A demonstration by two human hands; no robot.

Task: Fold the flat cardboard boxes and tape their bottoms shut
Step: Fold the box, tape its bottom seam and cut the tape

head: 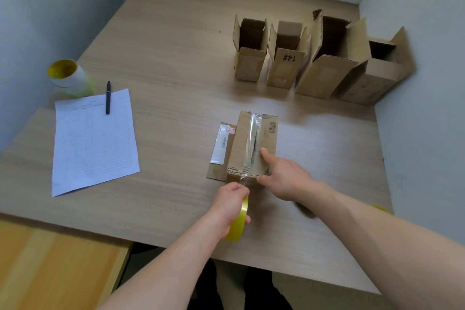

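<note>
our left grip clasps the yellow tape roll, our right grip, holding nothing, presses a straight finger on the clear strip along the upturned box on the desk; this bottom's taping looks nearly done, so we judge tearing the strip free comes next.

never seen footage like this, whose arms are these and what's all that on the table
This is one picture from a camera worn on a person's head, looking down at their own bare arms; no machine. The left hand grips a yellow tape roll, its clear strip pulled along the seam of a cardboard box on the table. The right hand presses a finger on the box by the strip. Behind stand four folded boxes, tops open. To the left are a sheet of paper with a pen on it and a second roll.
</note>
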